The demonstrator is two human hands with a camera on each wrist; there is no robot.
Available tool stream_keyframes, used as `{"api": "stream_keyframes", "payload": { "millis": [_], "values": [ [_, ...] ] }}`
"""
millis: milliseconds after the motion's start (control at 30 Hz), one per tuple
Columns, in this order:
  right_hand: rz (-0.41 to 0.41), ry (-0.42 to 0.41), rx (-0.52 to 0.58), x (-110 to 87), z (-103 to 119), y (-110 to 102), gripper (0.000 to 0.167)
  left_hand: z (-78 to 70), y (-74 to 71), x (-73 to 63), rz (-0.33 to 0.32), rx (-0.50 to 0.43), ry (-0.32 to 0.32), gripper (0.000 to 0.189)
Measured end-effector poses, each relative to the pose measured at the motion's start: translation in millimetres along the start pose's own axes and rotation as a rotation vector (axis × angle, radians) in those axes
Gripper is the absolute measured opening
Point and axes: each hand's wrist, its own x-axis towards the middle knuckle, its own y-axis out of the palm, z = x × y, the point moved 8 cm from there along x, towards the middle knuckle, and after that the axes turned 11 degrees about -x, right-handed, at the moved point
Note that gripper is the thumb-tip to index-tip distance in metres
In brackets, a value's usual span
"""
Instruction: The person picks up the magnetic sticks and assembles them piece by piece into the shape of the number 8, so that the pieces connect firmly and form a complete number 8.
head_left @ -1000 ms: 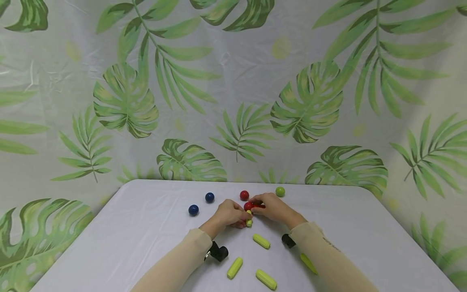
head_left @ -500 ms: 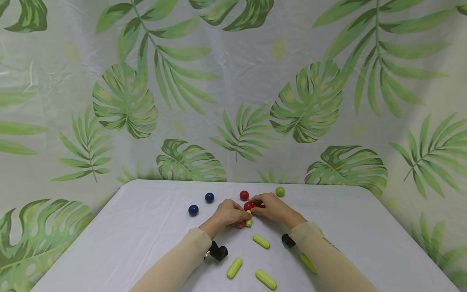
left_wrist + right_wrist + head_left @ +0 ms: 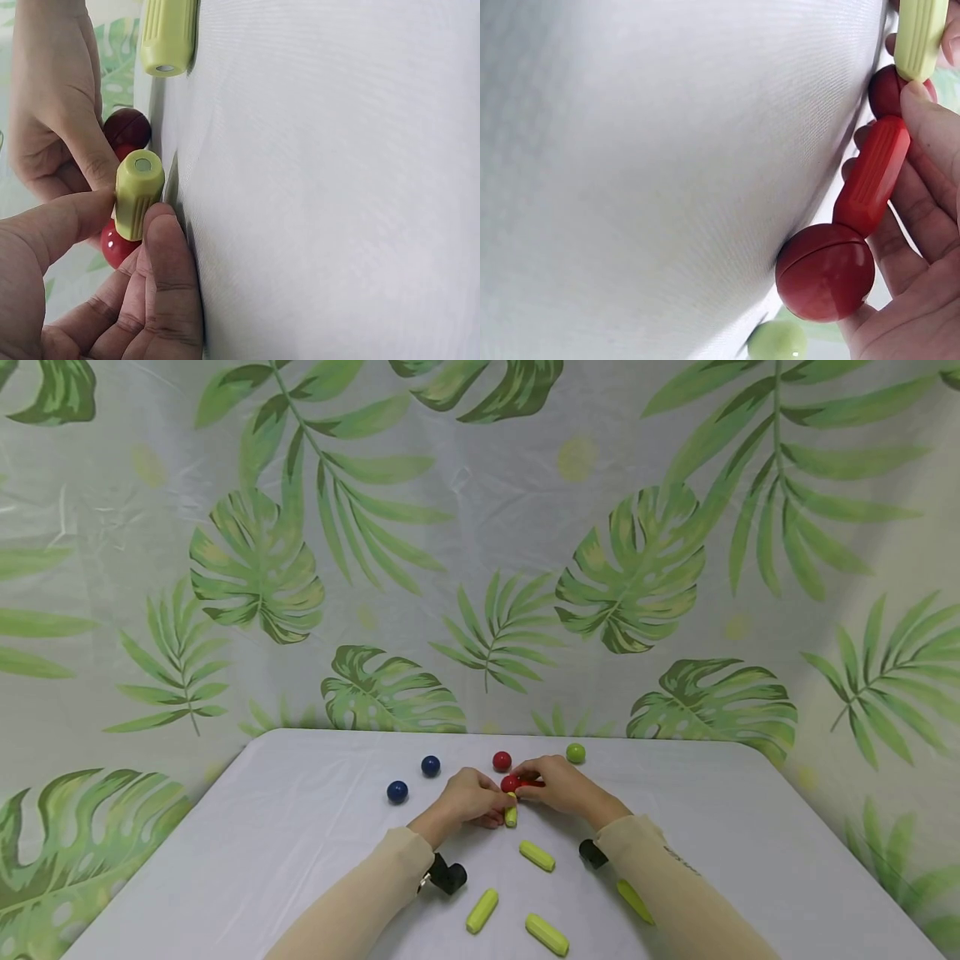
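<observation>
My left hand (image 3: 468, 797) pinches a yellow-green rod (image 3: 139, 195) between thumb and fingertips; a silvery disc shows in its near end. The rod's far end meets a red ball (image 3: 885, 91). My right hand (image 3: 558, 783) holds a red rod (image 3: 872, 176) that joins this ball to a second, larger-looking red ball (image 3: 825, 271) in the right wrist view. The right thumb presses at the first ball, close to where the yellow-green rod meets it. In the head view, the right fingers hide most of the red rod.
Several loose yellow-green rods, one of them a rod (image 3: 537, 856) near the hands, lie on the white table (image 3: 300, 843). Two blue balls, including a blue ball (image 3: 431, 766), sit to the left. Behind the hands are a loose red ball (image 3: 502, 762) and a green ball (image 3: 576, 753).
</observation>
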Motion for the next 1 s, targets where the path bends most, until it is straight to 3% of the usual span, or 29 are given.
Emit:
{"api": "stream_keyframes", "payload": {
  "millis": [400, 767, 900, 1000],
  "values": [
    [0.005, 0.047, 0.001, -0.5, -0.6, 0.4, 0.028, -4.4, -11.2, 2.0, -0.001, 0.061, 0.050, 0.019],
    [0.013, 0.034, 0.001, 0.2, -3.5, 1.1, 0.029, -34.8, -28.9, 14.7, -0.074, 0.171, 0.143, 0.012],
    [0.010, 0.008, -0.004, -0.6, -1.5, 0.4, 0.029, -40.3, -32.1, 21.6, -0.099, 0.200, 0.168, 0.013],
    [0.016, 0.032, -0.001, -0.3, -2.1, 1.0, 0.030, -42.0, -33.5, 27.5, -0.120, 0.238, 0.186, 0.018]
  ]
}}
